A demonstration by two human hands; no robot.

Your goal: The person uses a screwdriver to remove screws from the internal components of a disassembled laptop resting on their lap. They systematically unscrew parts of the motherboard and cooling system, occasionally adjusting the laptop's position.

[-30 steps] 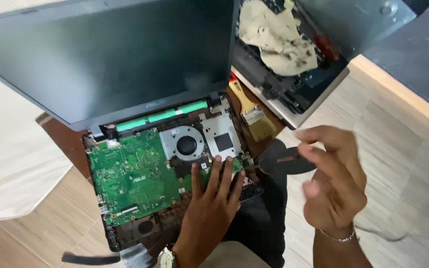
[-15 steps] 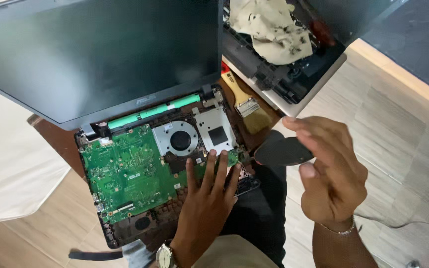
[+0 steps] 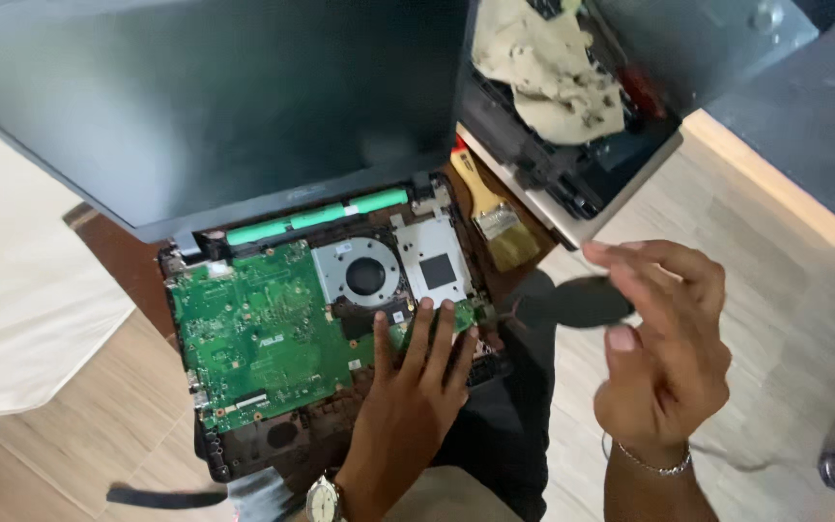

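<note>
An opened laptop point(image 3: 244, 116) lies in front of me with its green motherboard point(image 3: 253, 333), round fan point(image 3: 364, 275) and metal heat plate point(image 3: 434, 259) exposed. My left hand point(image 3: 417, 387), a watch on its wrist, rests palm down with spread fingers on the board's lower right corner. My right hand point(image 3: 664, 362), wearing a thin bracelet, hovers to the right of the laptop. Its thumb and fingers pinch a flat dark oval piece point(image 3: 572, 302).
A paintbrush point(image 3: 490, 217) lies just right of the laptop's hinge. Behind it stands a second opened device point(image 3: 582, 184) with a crumpled beige cloth point(image 3: 558, 63) on top. A white sheet point(image 3: 21, 309) covers the left. The floor is pale wood planks point(image 3: 785, 319).
My right hand with the dark piece has drifted slightly right and away from the laptop. My left hand stays on the board.
</note>
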